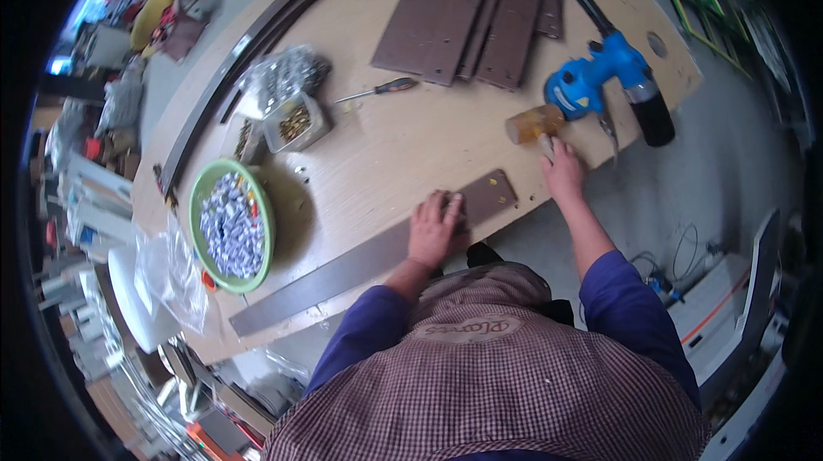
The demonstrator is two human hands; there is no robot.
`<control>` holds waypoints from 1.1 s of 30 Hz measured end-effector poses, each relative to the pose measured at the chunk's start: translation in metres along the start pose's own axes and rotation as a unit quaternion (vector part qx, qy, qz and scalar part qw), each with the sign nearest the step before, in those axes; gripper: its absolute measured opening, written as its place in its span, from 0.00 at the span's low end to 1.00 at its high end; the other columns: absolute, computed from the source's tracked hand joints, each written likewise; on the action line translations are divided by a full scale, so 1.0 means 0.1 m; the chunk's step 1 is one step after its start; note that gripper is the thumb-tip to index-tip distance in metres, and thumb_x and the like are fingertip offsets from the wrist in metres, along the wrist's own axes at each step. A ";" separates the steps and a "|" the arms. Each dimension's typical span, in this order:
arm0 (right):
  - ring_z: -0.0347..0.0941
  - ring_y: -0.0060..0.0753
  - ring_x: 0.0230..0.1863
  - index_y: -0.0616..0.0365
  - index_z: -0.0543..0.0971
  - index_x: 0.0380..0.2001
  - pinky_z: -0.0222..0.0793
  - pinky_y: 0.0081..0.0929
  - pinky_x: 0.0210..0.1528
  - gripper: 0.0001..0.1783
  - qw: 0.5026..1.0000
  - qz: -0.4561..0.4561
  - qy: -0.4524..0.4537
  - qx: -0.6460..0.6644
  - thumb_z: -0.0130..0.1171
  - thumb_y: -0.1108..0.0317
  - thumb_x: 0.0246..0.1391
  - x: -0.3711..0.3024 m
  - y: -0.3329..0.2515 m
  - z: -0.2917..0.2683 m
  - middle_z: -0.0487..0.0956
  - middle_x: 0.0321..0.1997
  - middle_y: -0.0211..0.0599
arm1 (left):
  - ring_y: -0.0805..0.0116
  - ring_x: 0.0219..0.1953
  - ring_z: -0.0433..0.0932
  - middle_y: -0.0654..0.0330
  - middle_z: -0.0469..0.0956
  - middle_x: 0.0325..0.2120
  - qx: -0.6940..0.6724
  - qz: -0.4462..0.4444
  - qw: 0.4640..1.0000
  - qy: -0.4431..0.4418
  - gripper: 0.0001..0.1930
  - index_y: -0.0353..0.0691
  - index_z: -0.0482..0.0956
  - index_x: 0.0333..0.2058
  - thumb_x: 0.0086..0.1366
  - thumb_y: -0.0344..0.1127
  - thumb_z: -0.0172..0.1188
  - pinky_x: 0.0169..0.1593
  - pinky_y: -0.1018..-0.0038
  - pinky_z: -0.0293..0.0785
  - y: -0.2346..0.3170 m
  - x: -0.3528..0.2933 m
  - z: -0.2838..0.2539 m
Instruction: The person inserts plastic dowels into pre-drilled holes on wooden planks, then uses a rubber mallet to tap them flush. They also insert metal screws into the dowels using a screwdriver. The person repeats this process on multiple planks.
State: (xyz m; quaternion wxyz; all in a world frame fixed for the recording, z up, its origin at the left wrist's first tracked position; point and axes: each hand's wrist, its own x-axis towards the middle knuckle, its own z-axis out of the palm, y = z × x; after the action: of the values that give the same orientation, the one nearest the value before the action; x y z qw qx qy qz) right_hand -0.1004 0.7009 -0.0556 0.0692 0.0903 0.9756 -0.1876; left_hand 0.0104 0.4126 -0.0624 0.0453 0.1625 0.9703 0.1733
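My left hand [435, 223] lies on a long dark brown board [343, 268], fingers stretched over its surface. The board runs along the table's near edge, and small brass-coloured pieces [495, 180] show at its right end. In my right hand [562, 171], beyond that end, is the handle of a mallet [533, 124] with an amber, cylindrical head. My fingers are wrapped round the short handle, and the head rests on or just above the tabletop. Close beyond the mallet lies a blue power tool [591, 80] with black end parts.
Several brown panels [446, 20] lie at the table's far side. A screwdriver [377, 89], a tub of brass-coloured hardware [296, 125], a plastic bag [287, 75] and a green basin of small white-and-blue pieces [267, 230] stand left. Curved dark strips [206, 101] line the left edge.
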 end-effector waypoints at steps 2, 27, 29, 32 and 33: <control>0.69 0.58 0.56 0.58 0.69 0.57 0.67 0.47 0.54 0.29 0.998 -0.044 0.024 -0.021 0.62 0.63 0.53 0.07 -0.01 0.07 0.73 0.56 0.54 | 0.50 0.66 0.59 0.49 0.62 0.61 -0.064 0.011 0.998 0.001 0.42 0.49 0.61 0.66 0.53 0.48 0.67 0.66 0.52 0.54 0.16 0.00 0.02; 0.61 0.53 0.62 0.58 0.71 0.57 0.60 0.45 0.64 0.28 0.953 -0.298 -0.027 0.036 0.59 0.72 0.49 -0.93 -1.61 0.47 0.68 0.60 0.48 | 0.43 0.40 0.78 0.44 0.75 0.39 0.027 -0.355 0.923 0.148 0.09 0.37 0.75 0.38 0.62 0.35 0.60 0.44 0.54 0.76 -2.72 0.07 -0.75; 0.62 0.53 0.61 0.59 0.71 0.57 0.60 0.45 0.63 0.29 0.949 -0.312 -0.024 0.036 0.59 0.73 0.49 -0.68 -1.84 0.58 0.68 0.59 0.48 | 0.43 0.38 0.77 0.44 0.76 0.35 0.034 -0.332 0.929 0.160 0.08 0.36 0.75 0.36 0.63 0.35 0.57 0.42 0.55 0.76 -2.71 0.03 -0.65; 0.63 0.53 0.61 0.61 0.69 0.58 0.61 0.45 0.63 0.31 0.952 -0.305 -0.007 0.027 0.60 0.74 0.47 -0.11 -2.23 0.79 0.69 0.59 0.48 | 0.60 0.31 0.75 0.55 0.75 0.32 -0.322 -0.323 0.875 0.162 0.09 0.41 0.75 0.37 0.68 0.40 0.57 0.35 0.68 0.74 -2.60 -0.22 -0.58; 0.63 0.52 0.61 0.61 0.68 0.58 0.62 0.44 0.63 0.31 0.951 -0.307 0.020 0.030 0.60 0.74 0.47 0.11 -2.36 0.87 0.69 0.59 0.47 | 0.68 0.29 0.72 0.60 0.74 0.30 -0.545 -0.377 0.743 0.097 0.09 0.43 0.75 0.37 0.69 0.42 0.56 0.33 0.73 0.72 -2.52 -0.34 -0.58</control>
State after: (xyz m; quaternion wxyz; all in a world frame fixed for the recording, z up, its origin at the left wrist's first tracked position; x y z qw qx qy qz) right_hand -0.1499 0.4541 -0.0539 -0.0136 -0.2079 0.9512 -0.2275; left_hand -0.0417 0.1596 -0.0958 0.0930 -0.2868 0.6921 0.6558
